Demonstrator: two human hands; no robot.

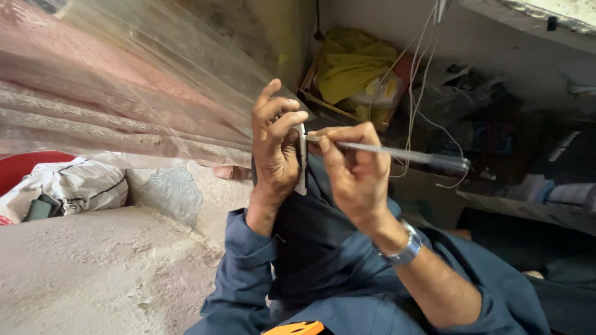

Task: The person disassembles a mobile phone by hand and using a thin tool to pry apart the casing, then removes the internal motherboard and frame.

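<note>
Concrete ledge (93,273), grey and rough, fills the lower left; largest item in view.

Clear plastic sheeting (124,93), draped over reddish ribbed material, upper left.

Dark blue garment (310,248), covering both arms and the lap beneath the hands.

White sack (81,183) with a dark strap, lying on the ledge beside a red rim.

Yellow cloth (354,62), bundled in a box at the back.

White wires (416,80), hanging loose from above, passing just behind the tool's handle.

Left hand (276,149): closed around a thin pale flat piece (302,167), held upright on edge, fingers curled over its top.

Right hand (354,170): pinched shut on a long slim screwdriver (385,151), shaft level, tip meeting the flat piece near its upper end; metal watch (406,248) at the wrist.

Risk, as judged: the tip bears toward the left fingers, so a slip off the narrow edge could drive it into them. The piece is braced only in the hand and may twist under pressure. The handle could snag the hanging wires.
</note>
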